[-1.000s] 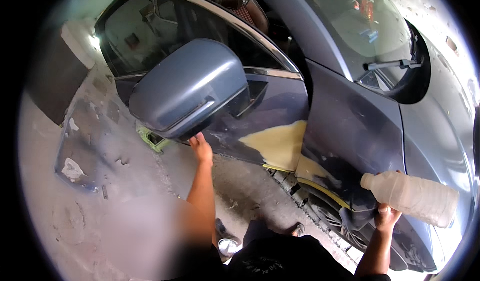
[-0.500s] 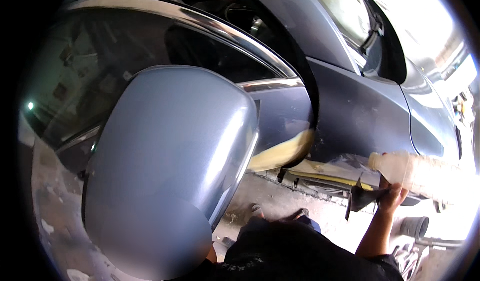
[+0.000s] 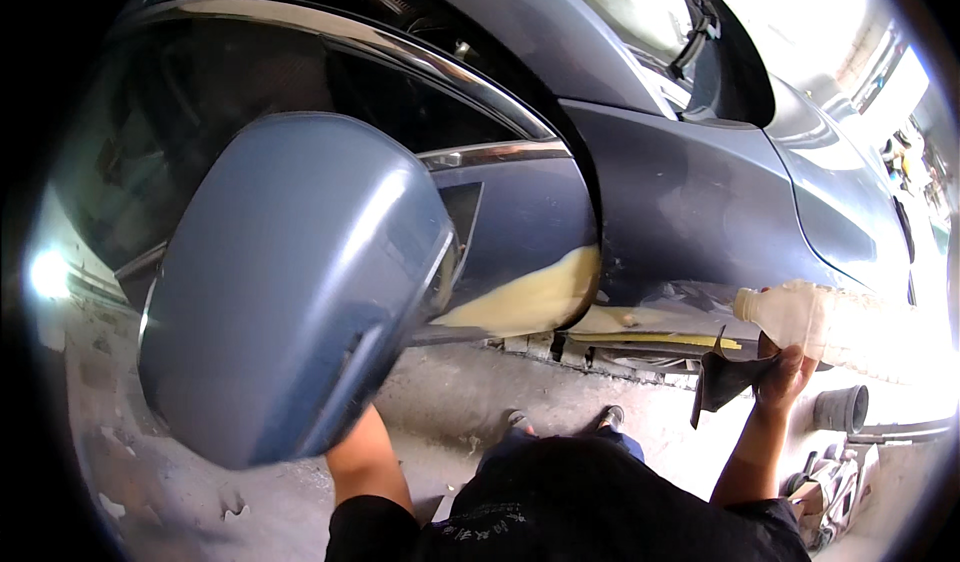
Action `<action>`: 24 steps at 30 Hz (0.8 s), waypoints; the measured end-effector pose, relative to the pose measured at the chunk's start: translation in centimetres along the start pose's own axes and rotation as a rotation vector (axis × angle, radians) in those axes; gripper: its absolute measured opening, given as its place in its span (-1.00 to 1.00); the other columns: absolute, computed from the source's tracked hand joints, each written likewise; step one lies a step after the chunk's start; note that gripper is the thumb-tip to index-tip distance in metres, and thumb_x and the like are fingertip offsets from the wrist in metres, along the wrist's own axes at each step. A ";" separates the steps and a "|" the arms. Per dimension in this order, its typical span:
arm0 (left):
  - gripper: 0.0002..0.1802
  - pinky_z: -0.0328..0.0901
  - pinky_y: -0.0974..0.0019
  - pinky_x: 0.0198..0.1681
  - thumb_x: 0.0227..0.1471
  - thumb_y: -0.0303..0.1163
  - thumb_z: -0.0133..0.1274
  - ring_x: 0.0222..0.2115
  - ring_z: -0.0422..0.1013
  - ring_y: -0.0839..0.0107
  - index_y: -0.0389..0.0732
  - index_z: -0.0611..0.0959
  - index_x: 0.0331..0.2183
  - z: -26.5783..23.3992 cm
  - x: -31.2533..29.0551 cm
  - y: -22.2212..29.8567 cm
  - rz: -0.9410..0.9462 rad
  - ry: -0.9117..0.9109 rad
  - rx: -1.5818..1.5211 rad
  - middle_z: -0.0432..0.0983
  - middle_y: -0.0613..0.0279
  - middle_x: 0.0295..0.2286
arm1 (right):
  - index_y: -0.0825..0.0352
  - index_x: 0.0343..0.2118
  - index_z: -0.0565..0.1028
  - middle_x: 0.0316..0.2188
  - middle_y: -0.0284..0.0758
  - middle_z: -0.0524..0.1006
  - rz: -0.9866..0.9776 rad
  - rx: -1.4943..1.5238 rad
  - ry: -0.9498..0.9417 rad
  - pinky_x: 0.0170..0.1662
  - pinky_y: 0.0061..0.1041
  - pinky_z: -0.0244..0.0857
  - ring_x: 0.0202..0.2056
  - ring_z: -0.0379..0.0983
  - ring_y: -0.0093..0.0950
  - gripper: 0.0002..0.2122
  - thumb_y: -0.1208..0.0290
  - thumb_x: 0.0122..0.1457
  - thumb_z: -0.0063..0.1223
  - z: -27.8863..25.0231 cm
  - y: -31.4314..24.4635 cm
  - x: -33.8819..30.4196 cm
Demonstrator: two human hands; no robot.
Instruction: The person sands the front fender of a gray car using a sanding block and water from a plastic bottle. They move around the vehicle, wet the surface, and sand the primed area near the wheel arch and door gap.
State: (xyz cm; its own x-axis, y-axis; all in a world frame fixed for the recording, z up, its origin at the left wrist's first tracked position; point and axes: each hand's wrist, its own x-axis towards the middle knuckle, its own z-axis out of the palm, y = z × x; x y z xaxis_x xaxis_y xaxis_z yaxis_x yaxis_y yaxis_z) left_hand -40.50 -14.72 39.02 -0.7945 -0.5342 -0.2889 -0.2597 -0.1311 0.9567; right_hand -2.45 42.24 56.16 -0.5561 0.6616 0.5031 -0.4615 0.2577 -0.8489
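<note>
Bottle point(image 3: 785, 312), cloudy and tipped sideways, is resting in the right hand point(image 3: 780, 382) near the car point(image 3: 690, 202); that hand is curling half-closed around it, and a dark sheet point(image 3: 730, 384) is hanging from the same grip. Glare is washing out the bottle's far end. The left forearm point(image 3: 368, 457) is running behind the mirror point(image 3: 300, 282), which is hiding the left hand and leaving its grip impossible to tell

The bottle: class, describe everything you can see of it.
The bottle looks like cloudy, whitish plastic, with a narrower neck; whether it is capped is unclear, as are any contents. It is held on its side, neck toward the picture's left, its base end lost in glare. The right hand grips it from below, beside the car.
</note>
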 end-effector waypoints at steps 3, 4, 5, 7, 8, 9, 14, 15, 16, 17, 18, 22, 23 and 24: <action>-0.31 -0.01 0.19 0.22 0.24 -0.02 -0.26 0.19 0.08 0.21 -0.30 0.18 0.22 1.5 0.8 0.8 0.017 -0.056 0.068 0.08 0.06 0.22 | 0.51 0.15 0.20 -0.06 -0.04 0.45 0.007 -0.047 0.048 -0.09 -0.46 0.31 -0.13 0.45 -0.34 -0.19 -0.07 0.03 0.21 -1.7 -0.3 -0.8; -0.31 -0.01 0.19 0.22 0.24 -0.02 -0.26 0.19 0.08 0.21 -0.30 0.18 0.22 1.8 1.0 1.1 0.021 -0.072 0.089 0.08 0.06 0.22 | 0.51 0.14 0.21 -0.08 -0.08 0.46 0.036 -0.082 0.041 -0.12 -0.49 0.30 -0.14 0.44 -0.37 -0.19 -0.07 0.03 0.22 -2.9 -0.3 -1.3; -0.31 -0.01 0.19 0.22 0.24 -0.01 -0.27 0.19 0.08 0.21 -0.30 0.18 0.22 2.4 1.2 1.3 0.032 -0.093 0.112 0.08 0.06 0.22 | 0.51 0.13 0.23 -0.10 -0.12 0.46 0.065 -0.117 0.034 -0.14 -0.52 0.29 -0.16 0.43 -0.41 -0.20 -0.07 0.02 0.22 -4.3 -0.4 -1.9; -0.31 -0.01 0.18 0.22 0.24 -0.01 -0.27 0.19 0.08 0.21 -0.30 0.18 0.22 3.8 1.8 1.9 0.040 -0.137 0.156 0.08 0.06 0.22 | 0.51 0.10 0.28 -0.15 -0.25 0.47 0.130 -0.160 0.046 -0.17 -0.55 0.26 -0.20 0.39 -0.49 -0.21 -0.08 0.00 0.24 -5.5 -1.2 -2.6; -0.30 -0.01 0.18 0.21 0.24 -0.01 -0.28 0.19 0.08 0.21 -0.30 0.18 0.22 4.4 1.9 1.5 0.043 -0.158 0.172 0.08 0.06 0.22 | 0.51 0.10 0.28 -0.15 -0.25 0.47 0.111 -0.198 0.065 -0.17 -0.56 0.26 -0.20 0.39 -0.50 -0.22 -0.08 0.01 0.23 -5.8 -1.4 -3.2; -0.30 -0.01 0.18 0.21 0.24 0.00 -0.28 0.19 0.08 0.21 -0.30 0.18 0.22 5.1 2.0 1.3 0.044 -0.179 0.190 0.08 0.06 0.22 | 0.52 0.09 0.29 -0.15 -0.25 0.47 0.093 -0.236 0.084 -0.18 -0.56 0.26 -0.20 0.39 -0.50 -0.22 -0.08 0.01 0.23 -6.1 -1.5 -3.9; -0.30 -0.01 0.18 0.21 0.25 0.01 -0.30 0.19 0.08 0.21 -0.30 0.18 0.22 7.6 2.2 -0.6 0.078 -0.252 0.245 0.08 0.06 0.22 | 0.54 0.08 0.30 -0.08 -0.20 0.46 0.106 -0.310 0.128 -0.03 -0.46 0.25 -0.10 0.39 -0.42 -0.24 -0.07 0.03 0.20 -6.9 -2.7 -5.4; -0.30 -0.01 0.17 0.21 0.25 0.01 -0.30 0.19 0.08 0.21 -0.30 0.18 0.22 8.0 2.1 -1.0 0.088 -0.261 0.253 0.08 0.06 0.22 | 0.55 0.08 0.29 -0.06 -0.18 0.45 0.101 -0.320 0.135 0.01 -0.43 0.24 -0.07 0.39 -0.40 -0.25 -0.05 0.05 0.19 -7.2 -2.7 -5.5; -0.30 -0.01 0.17 0.21 0.25 0.01 -0.30 0.19 0.08 0.22 -0.30 0.18 0.22 8.4 1.9 -1.3 0.108 -0.268 0.263 0.08 0.06 0.22 | 0.53 0.09 0.29 -0.12 -0.21 0.47 0.058 -0.332 0.154 -0.14 -0.52 0.20 -0.19 0.36 -0.48 -0.26 -0.06 0.06 0.18 -7.0 -2.7 -5.4; -0.30 -0.01 0.17 0.21 0.25 0.01 -0.31 0.19 0.08 0.22 -0.30 0.18 0.22 8.6 1.6 -1.4 0.129 -0.271 0.269 0.08 0.06 0.22 | 0.51 0.10 0.28 -0.17 -0.23 0.48 0.016 -0.341 0.173 -0.29 -0.60 0.17 -0.31 0.34 -0.56 -0.26 -0.07 0.06 0.17 -6.2 -2.6 -5.2; -0.30 -0.01 0.17 0.21 0.25 0.02 -0.31 0.19 0.08 0.22 -0.30 0.18 0.22 8.7 1.2 -1.5 0.163 -0.270 0.284 0.08 0.05 0.22 | 0.50 0.10 0.28 -0.20 -0.25 0.49 -0.003 -0.343 0.189 -0.36 -0.65 0.15 -0.37 0.32 -0.60 -0.26 -0.08 0.06 0.17 -6.1 -2.5 -5.0; -0.29 -0.02 0.14 0.22 0.26 0.02 -0.36 0.19 0.08 0.13 -0.36 0.18 0.21 12.2 -9.1 -1.7 0.450 -0.271 0.268 0.06 -0.04 0.22 | 0.49 0.11 0.28 -0.24 -0.29 0.49 -0.007 -0.379 0.221 -0.43 -0.69 0.13 -0.42 0.32 -0.64 -0.24 -0.11 0.06 0.16 -7.7 -2.2 -4.8; -0.25 -0.07 0.13 0.25 0.25 0.04 -0.38 0.22 0.02 0.08 -0.38 0.14 0.22 12.5 -12.7 -0.9 0.519 -0.232 0.329 -0.01 -0.09 0.24 | 0.49 0.11 0.28 -0.24 -0.29 0.49 0.008 -0.353 0.212 -0.43 -0.69 0.14 -0.41 0.32 -0.64 -0.24 -0.12 0.06 0.16 -8.0 -2.2 -4.7; -0.22 -0.13 0.12 0.27 0.25 0.07 -0.39 0.25 -0.06 0.05 -0.40 0.09 0.23 12.1 -14.0 -1.0 0.606 -0.186 0.371 -0.07 -0.12 0.25 | 0.49 0.11 0.28 -0.24 -0.30 0.48 0.034 -0.315 0.203 -0.43 -0.68 0.14 -0.41 0.32 -0.64 -0.23 -0.12 0.05 0.16 -7.7 -2.3 -4.6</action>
State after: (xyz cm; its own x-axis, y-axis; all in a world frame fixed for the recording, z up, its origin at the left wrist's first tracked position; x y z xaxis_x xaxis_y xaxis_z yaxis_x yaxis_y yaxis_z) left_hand -35.78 2.96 41.70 -0.9291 -0.2681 0.2547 0.1124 0.4514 0.8852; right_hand 6.50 44.00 54.58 -0.4043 0.7914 0.4584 -0.1924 0.4164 -0.8886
